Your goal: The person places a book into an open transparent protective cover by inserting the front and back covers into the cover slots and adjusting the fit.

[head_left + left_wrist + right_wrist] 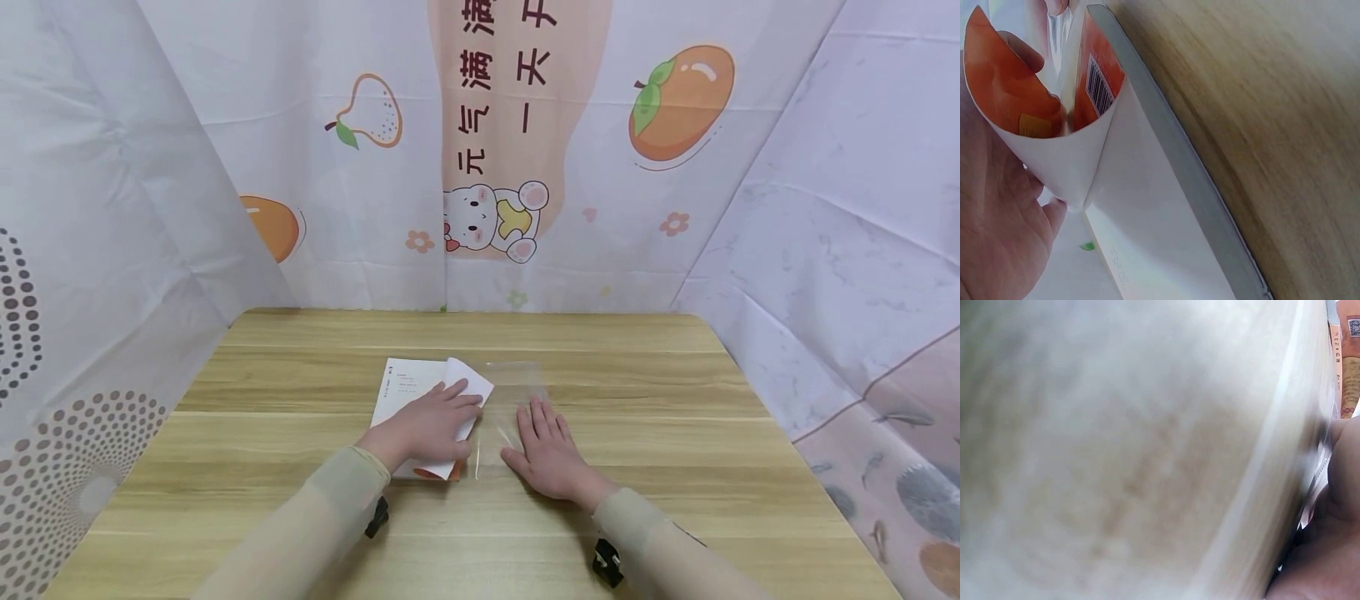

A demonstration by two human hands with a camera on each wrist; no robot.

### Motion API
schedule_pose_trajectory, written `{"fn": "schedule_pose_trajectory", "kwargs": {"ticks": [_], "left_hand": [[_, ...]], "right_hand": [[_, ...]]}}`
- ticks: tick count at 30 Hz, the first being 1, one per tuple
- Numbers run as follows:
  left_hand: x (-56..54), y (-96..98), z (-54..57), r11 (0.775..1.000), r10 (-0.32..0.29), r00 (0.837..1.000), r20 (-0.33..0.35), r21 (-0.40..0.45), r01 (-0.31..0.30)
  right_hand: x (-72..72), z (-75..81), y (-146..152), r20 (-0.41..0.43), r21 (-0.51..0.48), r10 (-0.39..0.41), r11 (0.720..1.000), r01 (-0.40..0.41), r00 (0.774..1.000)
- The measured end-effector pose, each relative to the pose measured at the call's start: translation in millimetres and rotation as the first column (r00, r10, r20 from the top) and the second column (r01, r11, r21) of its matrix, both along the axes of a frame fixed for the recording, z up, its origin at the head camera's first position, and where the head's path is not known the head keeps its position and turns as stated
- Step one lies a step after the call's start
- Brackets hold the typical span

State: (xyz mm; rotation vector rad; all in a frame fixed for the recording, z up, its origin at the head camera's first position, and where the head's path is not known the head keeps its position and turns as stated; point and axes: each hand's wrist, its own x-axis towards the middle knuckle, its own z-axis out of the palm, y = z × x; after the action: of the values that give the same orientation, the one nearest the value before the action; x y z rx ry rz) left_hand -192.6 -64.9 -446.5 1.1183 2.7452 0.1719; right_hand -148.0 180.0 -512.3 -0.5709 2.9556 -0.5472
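A book [408, 379] lies on the table left of centre, and its white-lined cover [1054, 156] bends up in a curve. The outer side of that cover is orange and has a barcode, seen in the left wrist view. My left hand [431, 421] rests on the bent cover with its fingers spread. To the right of the book lies a clear plastic sheet [502, 392], partly under the cover's edge. My right hand [547, 450] presses flat on the sheet, fingers straight. In the right wrist view, only part of the right hand [1341, 481] shows at the edge.
The wood-grain table [660, 400] extends around the book and sheet. Printed curtains [360, 208] hang behind it and at both sides. Small black devices [606, 562] sit beneath the wrists.
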Motion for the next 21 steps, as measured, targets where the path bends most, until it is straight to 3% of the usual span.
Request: {"fn": "schedule_pose_trajectory", "kwargs": {"ticks": [21], "left_hand": [[3.2, 9.6, -5.9, 0.998, 0.031, 0.999, -0.016, -0.055, -0.031]], "right_hand": [[2.7, 4.1, -2.2, -0.006, -0.026, 0.01, 1.0, -0.011, 1.0]]}}
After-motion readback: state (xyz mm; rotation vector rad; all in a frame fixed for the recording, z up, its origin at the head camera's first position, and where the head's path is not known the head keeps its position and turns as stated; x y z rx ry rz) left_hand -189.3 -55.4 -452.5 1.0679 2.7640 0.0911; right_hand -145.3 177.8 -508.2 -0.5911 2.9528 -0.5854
